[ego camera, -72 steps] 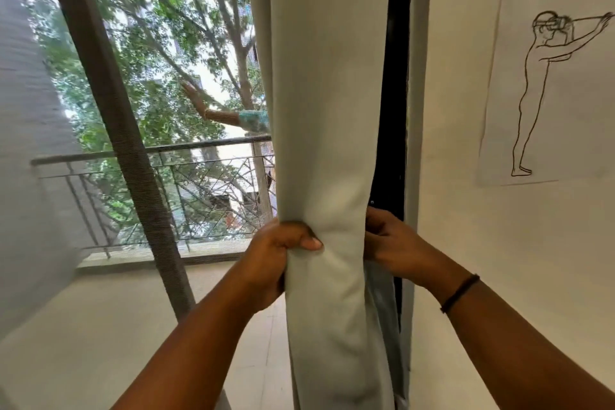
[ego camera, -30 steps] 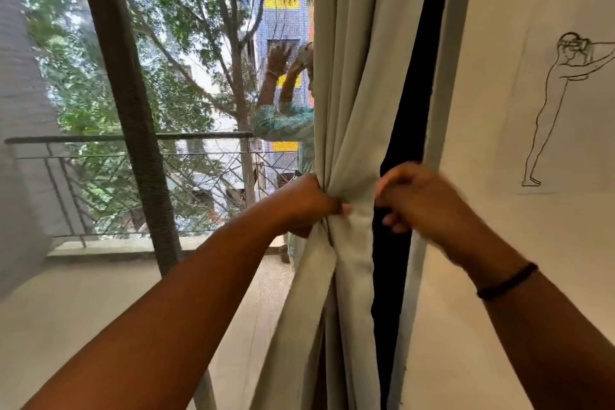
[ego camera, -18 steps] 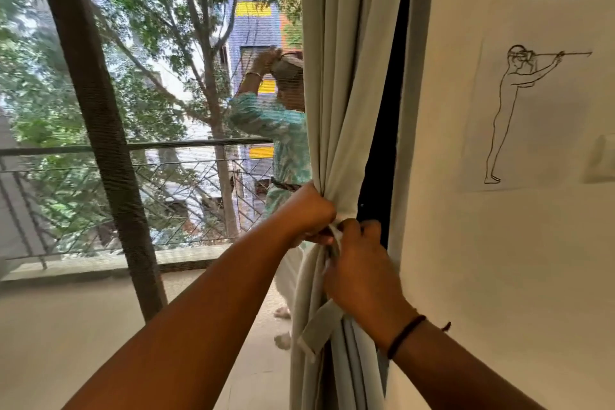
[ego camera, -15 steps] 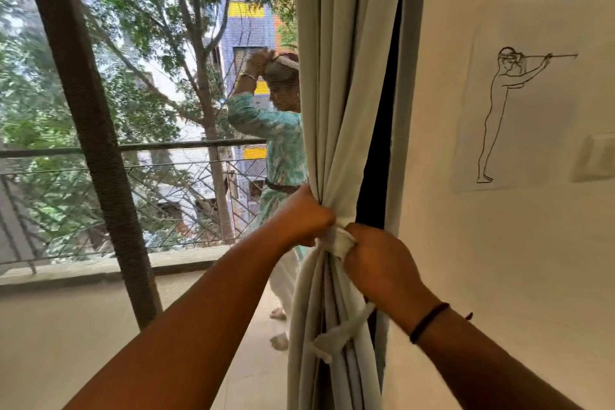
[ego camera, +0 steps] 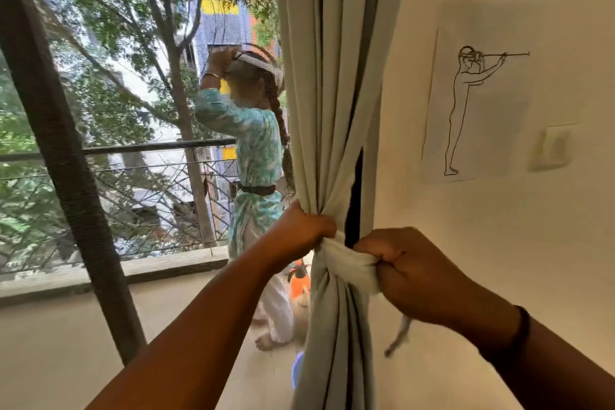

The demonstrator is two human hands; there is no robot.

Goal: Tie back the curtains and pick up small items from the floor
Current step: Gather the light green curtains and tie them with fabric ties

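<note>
A pale grey-green curtain (ego camera: 327,83) hangs bunched beside the wall, pinched to a narrow waist at mid height. A pale fabric tie-back band (ego camera: 346,261) wraps around that waist. My left hand (ego camera: 301,231) is fisted on the curtain's left side, gripping the bunched cloth and the band's end. My right hand (ego camera: 412,273) is fisted on the band's other end, pulled out to the right. A loose tail of the band (ego camera: 397,338) dangles below my right wrist.
A cream wall (ego camera: 499,243) with a line drawing of a figure (ego camera: 472,110) and a switch plate (ego camera: 550,148) stands on the right. Beyond the window screen frame (ego camera: 63,176), a person in a turquoise top (ego camera: 256,156) stands on the balcony by a railing (ego camera: 133,150). An orange object (ego camera: 299,281) sits on the balcony floor.
The band now circles the curtain. My right hand has moved out to the right with its end, drawing the wrap tight. My left hand holds its place.
</note>
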